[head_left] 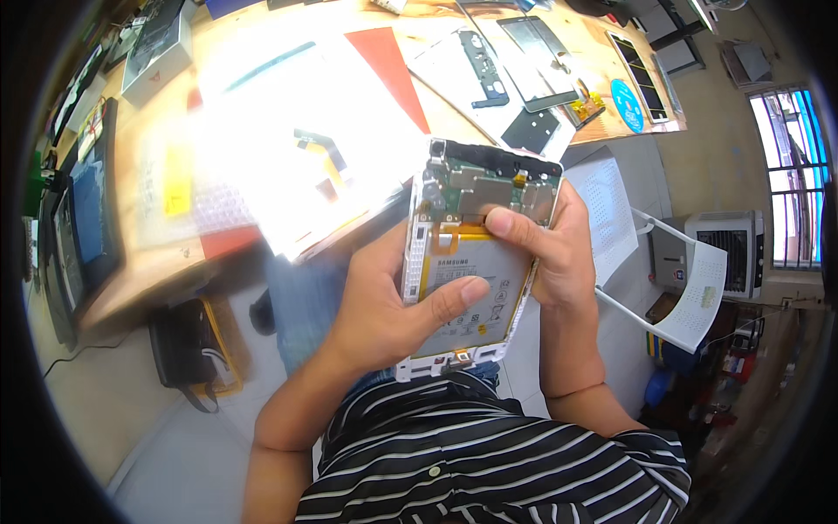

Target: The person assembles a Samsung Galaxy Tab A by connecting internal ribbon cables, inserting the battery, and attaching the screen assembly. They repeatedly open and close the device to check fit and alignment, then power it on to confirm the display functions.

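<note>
Between my two hands I hold an opened tablet [476, 301], raised over my lap and tilted, its inside facing me. A large grey battery fills its lower part, and a green circuit board [480, 194] with metal shields lies at the upper end. My left hand [384, 310] grips the left edge, thumb resting across the battery. On the right edge my right hand [559, 244] is closed, its thumb pressing near the seam between board and battery. The fingers of both hands are mostly hidden behind the tablet.
A wooden table [253, 262] ahead carries glare-lit white sheets, a flex cable [323, 150], a black frame part [483, 70], a dark screen panel [537, 61] and a blue disc [627, 105]. White plastic chairs [698, 288] and an air cooler [729, 253] stand to the right.
</note>
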`<state>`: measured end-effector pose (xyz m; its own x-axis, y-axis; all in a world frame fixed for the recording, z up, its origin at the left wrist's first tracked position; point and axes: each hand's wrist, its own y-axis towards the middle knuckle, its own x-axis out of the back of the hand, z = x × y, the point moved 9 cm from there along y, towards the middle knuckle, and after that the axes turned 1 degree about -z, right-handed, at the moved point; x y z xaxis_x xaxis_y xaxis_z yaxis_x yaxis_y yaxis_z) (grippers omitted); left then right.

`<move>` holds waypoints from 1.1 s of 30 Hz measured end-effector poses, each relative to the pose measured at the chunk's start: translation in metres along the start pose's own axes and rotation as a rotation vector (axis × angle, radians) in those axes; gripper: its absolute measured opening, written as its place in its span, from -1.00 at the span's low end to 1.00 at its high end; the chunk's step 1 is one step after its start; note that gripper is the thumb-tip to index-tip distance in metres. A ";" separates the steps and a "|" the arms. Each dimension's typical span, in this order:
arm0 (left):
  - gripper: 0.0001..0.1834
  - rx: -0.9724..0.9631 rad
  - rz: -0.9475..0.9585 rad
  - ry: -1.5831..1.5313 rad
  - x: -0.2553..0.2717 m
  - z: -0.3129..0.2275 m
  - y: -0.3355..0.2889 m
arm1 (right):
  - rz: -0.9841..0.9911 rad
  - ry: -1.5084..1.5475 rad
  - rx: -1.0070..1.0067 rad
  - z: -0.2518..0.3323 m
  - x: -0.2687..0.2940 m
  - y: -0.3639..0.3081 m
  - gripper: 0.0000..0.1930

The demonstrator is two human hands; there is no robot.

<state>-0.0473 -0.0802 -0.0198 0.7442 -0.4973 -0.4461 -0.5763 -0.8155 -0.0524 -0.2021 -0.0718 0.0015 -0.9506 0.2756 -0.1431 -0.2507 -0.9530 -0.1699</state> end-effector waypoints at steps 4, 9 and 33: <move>-0.59 0.083 0.009 -0.115 -0.001 0.007 -0.006 | -0.046 0.127 0.024 0.002 0.008 0.004 -0.36; -0.63 0.036 -0.015 -0.142 0.001 0.004 -0.005 | -0.328 -0.377 0.555 0.052 0.029 -0.008 -0.58; -0.43 -0.230 -0.089 0.215 -0.017 -0.008 -0.003 | 0.092 -0.778 0.789 0.059 -0.042 -0.041 -0.64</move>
<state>-0.0558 -0.0721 -0.0044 0.8566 -0.4523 -0.2482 -0.4327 -0.8919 0.1318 -0.1632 -0.0516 0.0723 -0.7581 0.3093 0.5742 0.0434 -0.8545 0.5176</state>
